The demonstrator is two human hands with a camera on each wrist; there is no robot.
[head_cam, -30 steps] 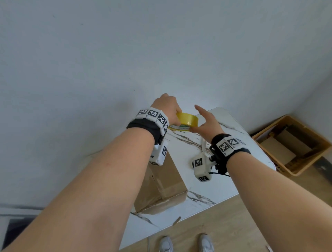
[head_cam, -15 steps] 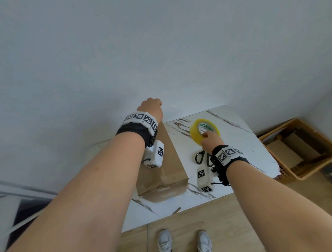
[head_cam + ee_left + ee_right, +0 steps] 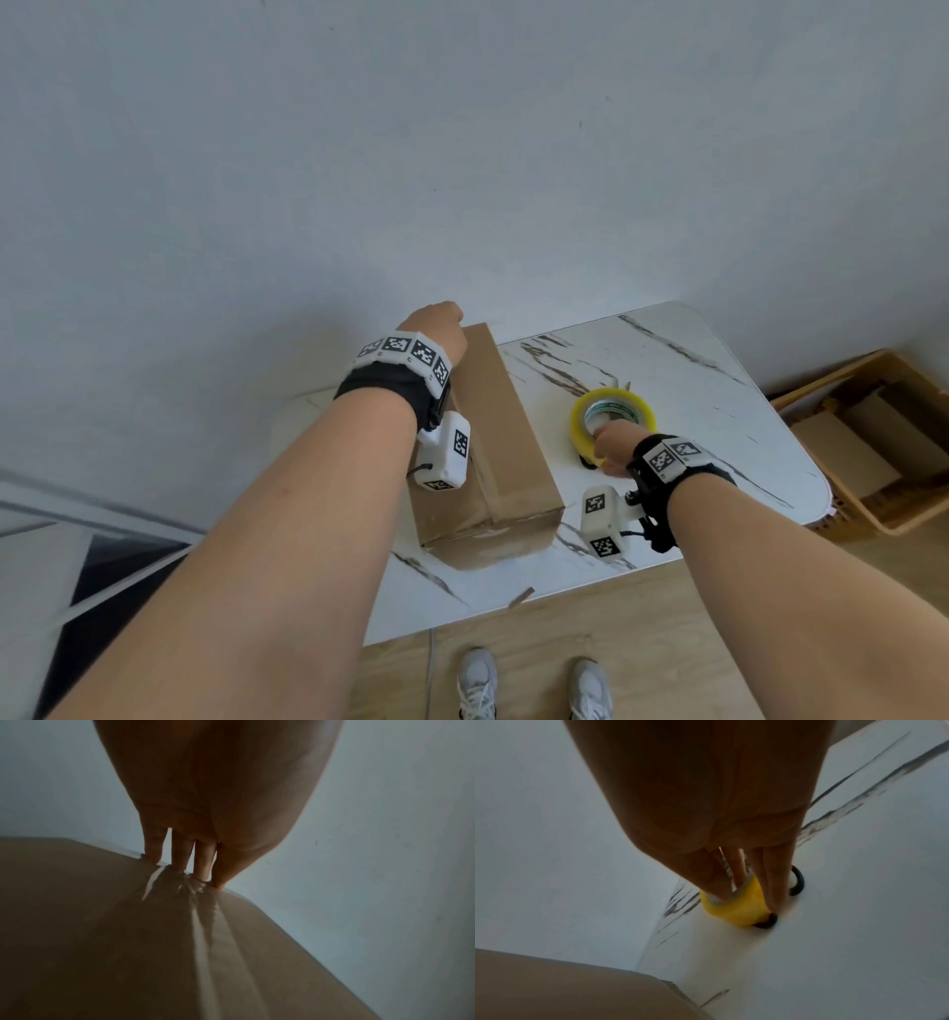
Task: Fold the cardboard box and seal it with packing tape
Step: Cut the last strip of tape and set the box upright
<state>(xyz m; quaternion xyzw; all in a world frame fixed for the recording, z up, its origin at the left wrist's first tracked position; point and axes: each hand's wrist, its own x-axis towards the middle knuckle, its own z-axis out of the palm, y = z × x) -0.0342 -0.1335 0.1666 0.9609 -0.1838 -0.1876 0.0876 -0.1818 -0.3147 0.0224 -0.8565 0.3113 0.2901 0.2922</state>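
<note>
right hand (image 3: pixel 731 821) | grip on yellow tape roll (image 3: pixel 739 908) (scissor handles (image 3: pixel 767 921) beneath) | marble table (image 3: pixel 834 943)

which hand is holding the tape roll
The right hand grips the yellow tape roll on the table; the left hand presses the cardboard box's far end instead.

— What stayed out of sight?
— The left hand's fingertips (image 3: pixel 177 866) dipped behind the far edge of the brown cardboard box (image 3: pixel 493 426).
— And lower right?
— The black-handled scissors (image 3: pixel 767 923) lay mostly hidden under the yellow packing tape roll (image 3: pixel 611 411).
</note>
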